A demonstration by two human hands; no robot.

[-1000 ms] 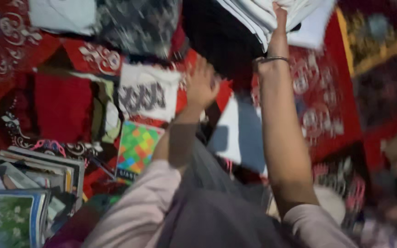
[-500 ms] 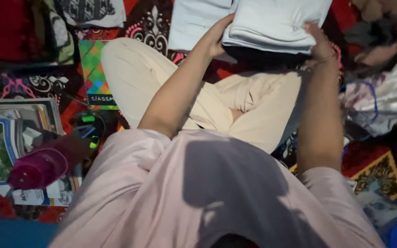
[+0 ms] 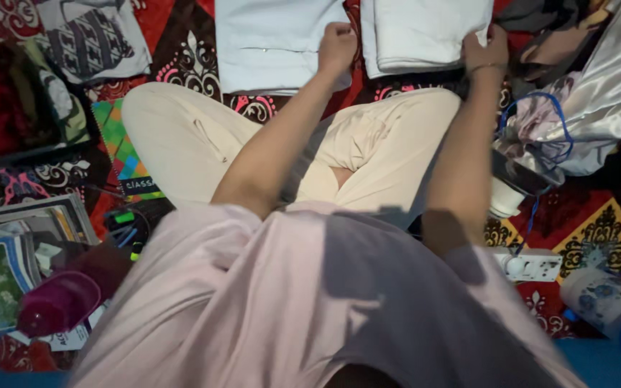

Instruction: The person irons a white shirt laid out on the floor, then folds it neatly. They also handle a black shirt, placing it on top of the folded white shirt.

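A stack of folded white cloth [image 3: 425, 32] lies on the red patterned rug beyond my crossed legs in cream trousers [image 3: 203, 140]. My right hand [image 3: 484, 52], with a bangle on the wrist, grips the stack's right edge. My left hand [image 3: 336, 49] is closed at the stack's left edge, between it and a folded pale blue garment [image 3: 271, 43]. Whether the left hand holds the cloth or only presses it I cannot tell.
Books and magazines [image 3: 8, 251] lie at the left with a magenta bottle [image 3: 59, 302] and a checkered notebook [image 3: 123, 154]. A patterned cloth [image 3: 88, 39] is at top left. Shiny grey fabric [image 3: 598, 93], a power strip [image 3: 530, 264] and a blue-capped container [image 3: 616, 305] sit at the right.
The white stack came down from overhead to the rug beside the pale blue garment. Both hands moved down with it, and the view tilted down to my lap.
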